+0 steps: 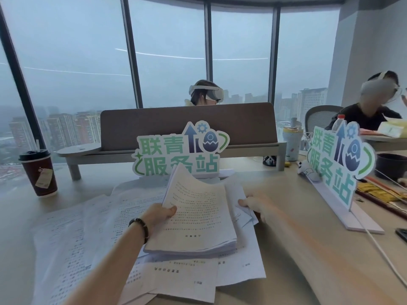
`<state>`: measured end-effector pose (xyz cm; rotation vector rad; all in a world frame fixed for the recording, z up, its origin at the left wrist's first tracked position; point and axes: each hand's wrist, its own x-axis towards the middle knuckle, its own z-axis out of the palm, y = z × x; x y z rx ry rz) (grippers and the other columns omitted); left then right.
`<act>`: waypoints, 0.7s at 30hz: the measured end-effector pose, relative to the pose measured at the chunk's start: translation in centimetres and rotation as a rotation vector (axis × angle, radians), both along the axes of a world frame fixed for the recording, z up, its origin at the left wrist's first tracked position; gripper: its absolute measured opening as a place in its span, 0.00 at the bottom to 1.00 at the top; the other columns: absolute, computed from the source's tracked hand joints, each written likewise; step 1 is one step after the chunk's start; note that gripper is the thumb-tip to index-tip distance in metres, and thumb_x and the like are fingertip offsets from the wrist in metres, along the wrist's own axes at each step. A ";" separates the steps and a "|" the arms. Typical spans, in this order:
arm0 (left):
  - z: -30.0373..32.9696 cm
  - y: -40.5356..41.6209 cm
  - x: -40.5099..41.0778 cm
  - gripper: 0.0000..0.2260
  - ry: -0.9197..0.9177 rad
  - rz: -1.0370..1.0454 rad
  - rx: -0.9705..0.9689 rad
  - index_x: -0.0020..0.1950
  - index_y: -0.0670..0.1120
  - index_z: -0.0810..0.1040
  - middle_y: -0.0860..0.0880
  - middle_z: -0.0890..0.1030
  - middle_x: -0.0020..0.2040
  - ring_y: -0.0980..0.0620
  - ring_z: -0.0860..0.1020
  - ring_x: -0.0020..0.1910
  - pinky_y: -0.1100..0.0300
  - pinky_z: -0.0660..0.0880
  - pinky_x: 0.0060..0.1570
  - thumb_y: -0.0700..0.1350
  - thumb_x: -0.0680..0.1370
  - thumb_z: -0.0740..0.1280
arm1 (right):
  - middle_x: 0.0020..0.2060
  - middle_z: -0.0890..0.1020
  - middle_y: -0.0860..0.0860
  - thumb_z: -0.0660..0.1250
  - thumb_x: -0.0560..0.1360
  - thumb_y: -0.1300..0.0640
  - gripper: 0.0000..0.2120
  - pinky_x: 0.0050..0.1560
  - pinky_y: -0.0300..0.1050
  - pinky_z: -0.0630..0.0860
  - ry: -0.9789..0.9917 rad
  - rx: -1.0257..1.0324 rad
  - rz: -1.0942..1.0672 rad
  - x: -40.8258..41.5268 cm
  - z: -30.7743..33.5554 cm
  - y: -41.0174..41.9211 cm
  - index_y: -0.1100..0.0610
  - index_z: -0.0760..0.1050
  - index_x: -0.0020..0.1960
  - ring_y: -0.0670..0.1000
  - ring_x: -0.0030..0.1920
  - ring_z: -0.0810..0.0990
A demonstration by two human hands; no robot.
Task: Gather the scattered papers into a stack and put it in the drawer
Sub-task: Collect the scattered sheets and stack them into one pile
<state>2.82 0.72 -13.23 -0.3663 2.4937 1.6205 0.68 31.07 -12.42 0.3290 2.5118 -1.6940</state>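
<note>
Here both hands, left (161, 213) and right (256, 204), grasp the paper stack (198, 216) above loose sheets (72, 234).

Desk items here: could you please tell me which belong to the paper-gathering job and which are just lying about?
Part of the job:
- stack of papers, held by the left hand and right hand
- loose sheets spread on the desk

Just lying about:
- coffee cup
- two standing signs
- tumbler
- dark bowl

No drawer shows.

papers (198, 216) white, printed | cup (39, 172) dark red | sign (178, 150) green-blue
</note>
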 end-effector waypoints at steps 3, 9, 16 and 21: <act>-0.3 -0.2 -0.3 0.12 0.018 0.003 0.001 0.55 0.41 0.81 0.42 0.86 0.48 0.40 0.84 0.48 0.43 0.81 0.53 0.48 0.78 0.71 | 0.51 0.83 0.58 0.70 0.77 0.60 0.07 0.49 0.49 0.80 0.064 0.000 -0.091 -0.9 0.1 1.5 0.63 0.78 0.53 0.57 0.49 0.81; -0.8 -0.9 -0.5 0.13 0.028 -0.001 0.097 0.56 0.39 0.81 0.40 0.86 0.48 0.38 0.84 0.47 0.42 0.81 0.52 0.47 0.78 0.70 | 0.52 0.84 0.57 0.77 0.72 0.55 0.16 0.52 0.51 0.80 -0.056 0.012 0.024 -0.7 -0.3 2.7 0.61 0.80 0.56 0.57 0.49 0.83; -0.6 -1.1 -0.4 0.12 0.031 0.015 0.217 0.59 0.37 0.80 0.38 0.85 0.50 0.38 0.84 0.47 0.48 0.81 0.44 0.44 0.79 0.69 | 0.61 0.81 0.56 0.79 0.70 0.57 0.23 0.65 0.54 0.74 -0.091 -0.075 0.021 -0.3 -1.1 1.3 0.60 0.79 0.62 0.59 0.62 0.78; -0.5 -1.1 -0.2 0.12 0.030 0.011 0.243 0.59 0.38 0.80 0.38 0.85 0.51 0.37 0.84 0.48 0.47 0.81 0.45 0.44 0.79 0.69 | 0.61 0.79 0.56 0.84 0.60 0.46 0.34 0.67 0.60 0.72 -0.164 -0.038 0.095 0.5 0.0 0.6 0.57 0.77 0.61 0.61 0.64 0.75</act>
